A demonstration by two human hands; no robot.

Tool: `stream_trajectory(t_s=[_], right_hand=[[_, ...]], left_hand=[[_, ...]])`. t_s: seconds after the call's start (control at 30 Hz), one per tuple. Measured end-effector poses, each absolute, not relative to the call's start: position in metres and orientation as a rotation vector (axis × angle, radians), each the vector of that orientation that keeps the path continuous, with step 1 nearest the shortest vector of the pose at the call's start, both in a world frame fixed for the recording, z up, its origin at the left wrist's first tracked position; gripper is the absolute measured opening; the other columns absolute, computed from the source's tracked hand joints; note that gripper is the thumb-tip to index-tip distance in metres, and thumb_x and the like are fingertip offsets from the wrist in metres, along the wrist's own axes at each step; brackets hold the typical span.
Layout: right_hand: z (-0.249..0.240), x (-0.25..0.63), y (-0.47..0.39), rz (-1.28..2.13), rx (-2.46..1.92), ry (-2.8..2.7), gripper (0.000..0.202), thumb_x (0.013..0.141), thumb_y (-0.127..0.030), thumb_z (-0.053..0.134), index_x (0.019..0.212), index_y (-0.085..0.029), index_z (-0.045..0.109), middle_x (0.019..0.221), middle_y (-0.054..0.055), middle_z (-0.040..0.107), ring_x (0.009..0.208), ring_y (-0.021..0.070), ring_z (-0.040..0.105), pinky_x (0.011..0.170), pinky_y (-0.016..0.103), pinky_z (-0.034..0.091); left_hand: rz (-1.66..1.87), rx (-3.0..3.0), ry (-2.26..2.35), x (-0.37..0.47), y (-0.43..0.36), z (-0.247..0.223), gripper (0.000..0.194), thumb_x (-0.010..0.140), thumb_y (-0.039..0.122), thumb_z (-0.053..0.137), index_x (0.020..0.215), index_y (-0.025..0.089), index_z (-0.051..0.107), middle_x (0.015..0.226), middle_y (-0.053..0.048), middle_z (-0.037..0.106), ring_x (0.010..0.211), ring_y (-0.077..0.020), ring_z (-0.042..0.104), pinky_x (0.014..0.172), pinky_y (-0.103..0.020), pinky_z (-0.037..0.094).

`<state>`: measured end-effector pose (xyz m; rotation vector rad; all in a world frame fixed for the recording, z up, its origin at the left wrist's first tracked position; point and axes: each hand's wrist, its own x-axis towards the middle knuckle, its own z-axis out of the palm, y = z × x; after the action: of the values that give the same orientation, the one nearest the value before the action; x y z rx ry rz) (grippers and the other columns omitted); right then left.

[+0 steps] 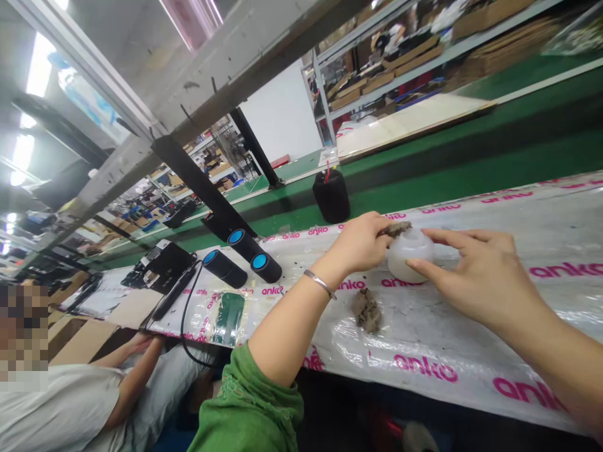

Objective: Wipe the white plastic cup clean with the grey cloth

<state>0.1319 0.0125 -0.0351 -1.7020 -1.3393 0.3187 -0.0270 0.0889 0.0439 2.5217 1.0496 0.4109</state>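
Two bare hands work over a long bench covered in clear plastic sheet [424,339] printed with pink "anko" lettering. Beyond the bench runs a green conveyor belt [471,169], and behind that stand metal shelves [400,56] stacked with cardboard boxes. A slanted metal frame crosses overhead, with bright strip lights to the left.

The white dome [409,254] sits on the plastic near the middle of the bench. It is a small, rounded, translucent white piece with a smooth matte surface, resting on its wider base. The left hand [360,242] has its fingers closed on a brownish-grey rag [394,228], pressing it against the top of the dome. The right hand [475,270] steadies the dome from the other side, its fingers spread apart, with the thumb and forefinger touching the dome's flank. A thin bracelet [320,284] circles the left wrist, and a green sleeve [249,408] covers the upper arm.

A second crumpled rag [366,309] lies on the plastic just in front of the dome. Three black cylinders with blue ends [242,254] lie together farther left, and a black cylindrical pot [331,194] stands upright at the belt's edge. At the far left a seated person in a pale shirt [70,402] rests a forearm near the bench.
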Motion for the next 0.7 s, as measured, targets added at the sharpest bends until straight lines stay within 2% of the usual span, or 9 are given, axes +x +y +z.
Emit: stream_trajectory(t_s=[0.17, 0.37, 0.53, 0.7], right_hand=[[-0.036, 0.126, 0.012, 0.274, -1.679, -1.336, 0.085, 0.065, -0.076, 0.046, 0.112, -0.011, 0.074, 0.060, 0.013, 0.050, 0.114, 0.0376, 0.044, 0.098, 0.060, 0.038], [-0.038, 0.122, 0.011, 0.146, -1.630, -1.330, 0.088, 0.074, -0.076, 0.039, 0.113, -0.005, 0.073, 0.055, 0.012, 0.048, 0.106, 0.0371, 0.047, 0.097, 0.060, 0.039], [-0.045, 0.123, 0.014, 0.046, -1.574, -1.346, 0.083, 0.080, -0.073, 0.036, 0.110, -0.007, 0.075, 0.080, 0.015, 0.062, 0.104, 0.0359, 0.049, 0.092, 0.057, 0.043], [-0.048, 0.128, 0.017, -0.017, -1.555, -1.379, 0.072, 0.079, -0.065, 0.039, 0.106, -0.009, 0.076, 0.080, 0.015, 0.062, 0.102, 0.0353, 0.049, 0.087, 0.056, 0.045]], left_hand=[[0.547, 2.517, 1.254, -0.023, 0.062, 0.034, 0.022, 0.087, 0.011, 0.046, 0.086, 0.018, 0.067, 0.083, -0.005, 0.057, 0.084, -0.0207, 0.058, 0.082, -0.032, 0.050], [0.643, 2.587, 1.377, -0.017, 0.035, 0.021, 0.020, 0.090, 0.013, 0.042, 0.091, 0.016, 0.062, 0.088, -0.009, 0.057, 0.079, -0.0219, 0.055, 0.075, -0.035, 0.048], [0.631, 2.725, 1.379, -0.010, 0.024, 0.015, 0.023, 0.091, 0.010, 0.040, 0.098, 0.013, 0.061, 0.094, -0.012, 0.059, 0.084, -0.0240, 0.056, 0.075, -0.036, 0.047], [0.640, 2.764, 1.326, -0.005, 0.018, 0.013, 0.025, 0.093, 0.009, 0.036, 0.100, 0.010, 0.061, 0.097, -0.014, 0.059, 0.090, -0.0268, 0.055, 0.079, -0.039, 0.047]])
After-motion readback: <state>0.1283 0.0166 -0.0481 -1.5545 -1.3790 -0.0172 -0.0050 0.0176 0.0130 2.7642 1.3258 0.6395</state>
